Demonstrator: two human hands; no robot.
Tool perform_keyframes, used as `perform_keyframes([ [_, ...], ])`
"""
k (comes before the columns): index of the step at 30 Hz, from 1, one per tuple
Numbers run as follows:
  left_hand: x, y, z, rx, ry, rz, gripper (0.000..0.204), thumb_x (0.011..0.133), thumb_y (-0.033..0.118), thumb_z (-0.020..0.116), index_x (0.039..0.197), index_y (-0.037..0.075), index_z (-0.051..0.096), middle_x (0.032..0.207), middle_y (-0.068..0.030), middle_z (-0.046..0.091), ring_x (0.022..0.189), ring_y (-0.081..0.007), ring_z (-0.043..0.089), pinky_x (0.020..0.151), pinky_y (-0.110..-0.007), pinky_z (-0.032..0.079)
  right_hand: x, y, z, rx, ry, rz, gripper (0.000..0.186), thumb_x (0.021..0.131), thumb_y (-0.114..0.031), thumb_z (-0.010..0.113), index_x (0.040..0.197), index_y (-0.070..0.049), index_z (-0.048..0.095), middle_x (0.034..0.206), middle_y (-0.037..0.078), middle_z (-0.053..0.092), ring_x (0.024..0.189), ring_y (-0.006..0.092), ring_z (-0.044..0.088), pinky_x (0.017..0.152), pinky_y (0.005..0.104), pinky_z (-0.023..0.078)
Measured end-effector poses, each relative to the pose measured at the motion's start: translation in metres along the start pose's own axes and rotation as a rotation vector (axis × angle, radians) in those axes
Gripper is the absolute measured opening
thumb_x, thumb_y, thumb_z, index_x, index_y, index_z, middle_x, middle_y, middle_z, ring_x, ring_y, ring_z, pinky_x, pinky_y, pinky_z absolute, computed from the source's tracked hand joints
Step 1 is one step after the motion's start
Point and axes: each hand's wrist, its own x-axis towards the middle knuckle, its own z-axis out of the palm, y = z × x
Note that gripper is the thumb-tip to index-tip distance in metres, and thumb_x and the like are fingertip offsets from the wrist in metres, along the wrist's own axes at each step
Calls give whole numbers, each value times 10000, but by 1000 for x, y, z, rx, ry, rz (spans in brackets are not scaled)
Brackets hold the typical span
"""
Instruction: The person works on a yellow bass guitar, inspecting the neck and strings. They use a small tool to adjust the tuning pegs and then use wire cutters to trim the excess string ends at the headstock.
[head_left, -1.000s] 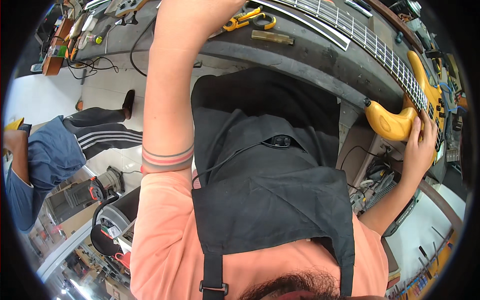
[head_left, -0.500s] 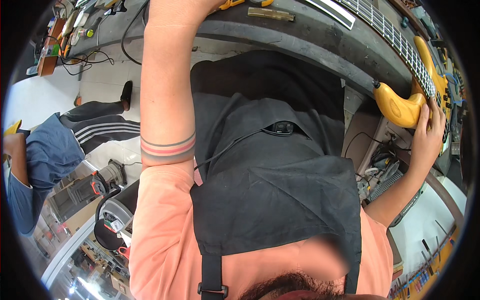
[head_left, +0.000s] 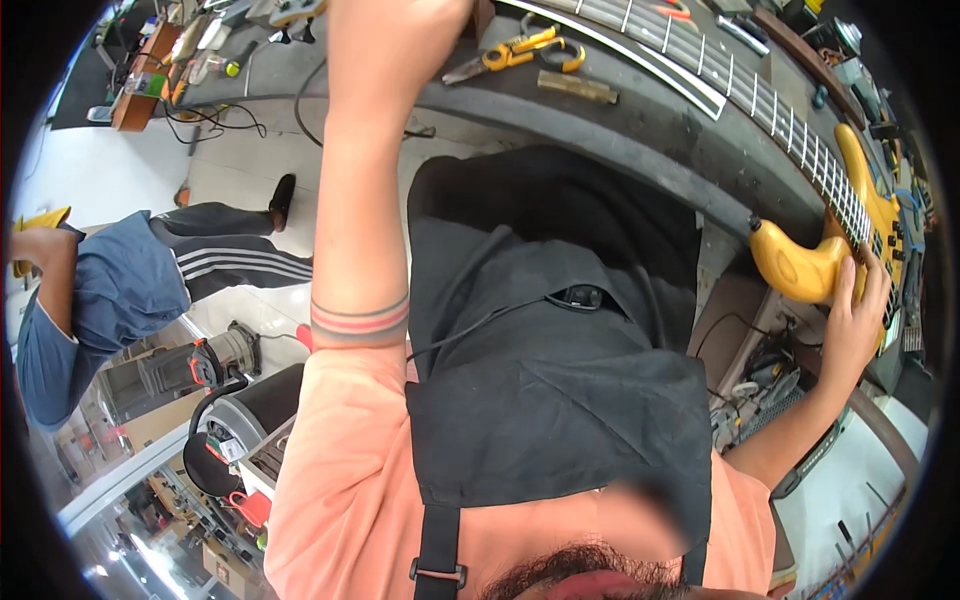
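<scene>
A bass guitar with a yellow wooden body (head_left: 800, 265) lies along the bench, its fretted neck (head_left: 690, 70) running up and left toward the top edge. My right hand (head_left: 858, 305) rests at the body, its fingers stretched over the strings near the end of the fretboard. At the top edge, my left hand (head_left: 398, 35) is by the neck. Its fingers are cut off or hidden, so its grip does not show. Beside that hand, the headstock (head_left: 295, 12) with dark tuning pegs shows in part.
Yellow-handled pliers (head_left: 515, 52) and a brass-coloured bar (head_left: 577, 87) lie on the dark bench (head_left: 640, 150) near its front edge. A white strip (head_left: 690, 90) lies along the neck. Cables (head_left: 185, 120) hang at left. Another person (head_left: 105, 290) stands at far left.
The view has tilted, so the bench, pliers and guitar sit lower in the picture. My right hand stays at the guitar's body, and my left stays near the top edge.
</scene>
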Motion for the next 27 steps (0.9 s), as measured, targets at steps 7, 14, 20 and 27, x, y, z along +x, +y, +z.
perform_keyframes([
  [7,-64,30,5,-751,-262,-572,189,1058,158,688,1075,-26,727,977,-91,754,805,-150,678,754,-303,545,48,-58,-5,65,-59,-272,762,882,-252,842,1565,-86,547,1545,180,593,1459,379,516,1229,471,389],
  [14,-60,90,59,-1389,-886,-769,601,1126,192,571,1629,-34,331,1351,-309,662,960,-292,776,818,-359,682,94,-26,30,116,-206,-351,476,836,-186,840,1259,-67,656,1183,138,723,1143,363,697,980,496,549],
  [20,-46,110,106,-1713,-833,-843,520,1132,192,558,1601,24,411,1465,-249,623,1144,-396,748,913,-458,680,100,-14,9,111,-335,-255,371,792,-179,801,1125,-78,674,1043,148,746,1051,390,723,902,513,570],
  [27,-45,133,125,-1705,-628,-905,562,1076,132,621,1602,117,427,1556,-168,588,1154,-322,762,970,-453,669,112,-21,-6,57,-436,-395,331,767,-154,739,1064,-28,666,954,190,744,975,413,738,853,521,578],
])
